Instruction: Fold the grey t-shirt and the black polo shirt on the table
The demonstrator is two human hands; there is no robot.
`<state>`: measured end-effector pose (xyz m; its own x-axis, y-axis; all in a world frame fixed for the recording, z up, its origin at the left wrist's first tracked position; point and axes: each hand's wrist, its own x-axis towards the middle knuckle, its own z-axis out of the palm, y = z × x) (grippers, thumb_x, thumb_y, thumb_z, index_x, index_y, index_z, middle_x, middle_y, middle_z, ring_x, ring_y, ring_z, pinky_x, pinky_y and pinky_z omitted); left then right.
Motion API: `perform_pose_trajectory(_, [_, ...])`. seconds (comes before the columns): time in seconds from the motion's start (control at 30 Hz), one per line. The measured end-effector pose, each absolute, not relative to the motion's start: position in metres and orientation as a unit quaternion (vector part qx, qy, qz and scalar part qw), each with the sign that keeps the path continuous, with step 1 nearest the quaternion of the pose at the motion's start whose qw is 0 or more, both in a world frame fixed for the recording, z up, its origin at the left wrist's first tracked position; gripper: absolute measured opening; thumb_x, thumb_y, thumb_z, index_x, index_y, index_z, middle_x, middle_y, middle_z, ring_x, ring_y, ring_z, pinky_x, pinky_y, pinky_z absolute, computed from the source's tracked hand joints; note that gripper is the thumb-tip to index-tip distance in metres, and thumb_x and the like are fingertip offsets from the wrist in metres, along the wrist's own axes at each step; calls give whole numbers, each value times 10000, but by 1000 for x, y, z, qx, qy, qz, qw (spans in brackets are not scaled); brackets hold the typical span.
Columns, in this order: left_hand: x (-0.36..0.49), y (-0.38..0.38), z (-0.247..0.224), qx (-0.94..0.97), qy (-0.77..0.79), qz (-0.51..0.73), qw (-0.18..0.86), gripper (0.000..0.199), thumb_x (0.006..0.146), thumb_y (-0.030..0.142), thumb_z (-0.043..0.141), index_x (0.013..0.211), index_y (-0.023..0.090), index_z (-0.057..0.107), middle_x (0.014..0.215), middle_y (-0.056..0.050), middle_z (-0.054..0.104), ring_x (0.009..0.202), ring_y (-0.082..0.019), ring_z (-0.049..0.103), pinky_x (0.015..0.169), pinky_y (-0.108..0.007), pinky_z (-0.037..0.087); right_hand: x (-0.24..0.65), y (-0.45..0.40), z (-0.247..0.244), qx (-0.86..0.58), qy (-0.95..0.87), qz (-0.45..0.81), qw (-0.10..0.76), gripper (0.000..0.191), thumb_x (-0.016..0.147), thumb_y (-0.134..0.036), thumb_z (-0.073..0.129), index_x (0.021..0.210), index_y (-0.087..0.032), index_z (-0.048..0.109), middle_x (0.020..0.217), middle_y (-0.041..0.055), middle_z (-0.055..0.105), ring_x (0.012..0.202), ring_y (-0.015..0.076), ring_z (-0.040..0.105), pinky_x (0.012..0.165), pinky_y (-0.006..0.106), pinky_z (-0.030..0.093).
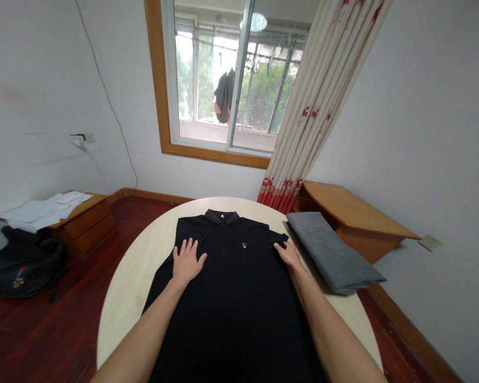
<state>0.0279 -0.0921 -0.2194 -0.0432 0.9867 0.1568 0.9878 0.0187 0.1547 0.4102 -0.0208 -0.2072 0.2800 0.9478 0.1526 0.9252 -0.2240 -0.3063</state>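
A black polo shirt (231,298) lies spread on a round pale table (125,282), its collar toward the window and a small white logo on the chest. My left hand (188,261) rests flat on the shirt near the left shoulder, fingers spread. At the right sleeve, my right hand (288,254) has its thumb and fingers closed on the fabric's edge. The right sleeve sticks outward past the shoulder, while no left sleeve shows extending outward.
A folded grey cloth (335,252) lies at the table's right edge. Beyond it stands a wooden desk (355,210) by the curtain (303,117). At left are a wooden cabinet (88,226) with papers (43,210) and a black bag (24,266).
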Motion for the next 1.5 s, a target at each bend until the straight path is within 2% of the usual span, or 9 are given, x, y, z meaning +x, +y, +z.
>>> perform_pose_trajectory(0.1, [29,-93,-216,-689,-716,-111,-6,636,990,523,286,1510,174,401,1593,-116,328,1484,-319,251,1173,-568,217,402,-33,-198,-780,-595,29,192,630,936,-445,380,1397,-38,518,1495,217,441,1350,267,476,1103,361,387])
perform_pose_trajectory(0.2, [30,-94,-213,-686,-718,-116,-18,588,1016,442,226,1529,189,364,1590,-104,340,1482,-307,261,1168,-582,221,381,-58,-185,-708,-663,-30,242,668,928,-445,405,1460,-41,427,1571,190,330,1432,274,353,1164,386,310])
perform_pose_trajectory(0.37, [30,-95,-211,-686,-716,-124,-32,579,1019,410,206,1538,195,344,1589,-98,341,1485,-300,256,1171,-584,213,345,-99,-176,-543,-819,-32,182,537,921,-383,468,1422,-191,503,1576,92,366,1416,253,372,1166,429,285])
perform_pose_trajectory(0.5, [29,-95,-210,-686,-715,-125,-49,589,1017,429,199,1541,198,339,1598,-97,320,1492,-298,235,1178,-580,196,340,-101,-187,-588,-800,17,121,550,974,-428,411,1468,-188,448,1523,106,455,1401,245,405,1159,437,281])
perform_pose_trajectory(0.7, [28,-95,-211,-688,-712,-129,-47,581,1018,443,193,1517,221,391,1594,-86,331,1490,-303,242,1175,-582,198,336,-79,-191,-649,-757,63,42,558,1006,-500,313,1419,-186,520,1545,131,417,1438,283,351,1159,547,229])
perform_pose_trajectory(0.8, [30,-95,-210,-688,-713,-128,-40,578,1017,445,201,1504,220,418,1591,-92,337,1488,-309,245,1172,-589,197,322,-60,-183,-655,-751,66,47,630,999,-569,270,1424,-171,513,1546,139,413,1447,288,332,1171,566,187])
perform_pose_trajectory(0.9, [31,-97,-209,-688,-714,-124,-32,574,1014,449,220,1494,220,435,1588,-95,345,1487,-311,246,1173,-585,197,306,-33,-180,-647,-757,62,59,648,993,-563,296,1505,-179,395,1610,113,292,1486,277,245,1185,533,176])
perform_pose_trajectory(1.17, [36,-93,-219,-691,-712,-122,7,585,986,469,286,1501,230,426,1592,-102,337,1482,-338,245,1156,-609,198,304,27,-213,-703,-706,76,49,711,982,-582,216,1568,-180,239,1656,83,140,1522,268,90,1186,557,138])
perform_pose_trajectory(1.5, [57,-58,-220,-700,-704,-123,-4,610,977,497,296,1516,231,398,1608,-102,300,1491,-350,210,1164,-618,163,343,74,-223,-734,-673,60,70,784,952,-645,222,1571,-163,230,1650,100,159,1511,302,132,1183,573,128])
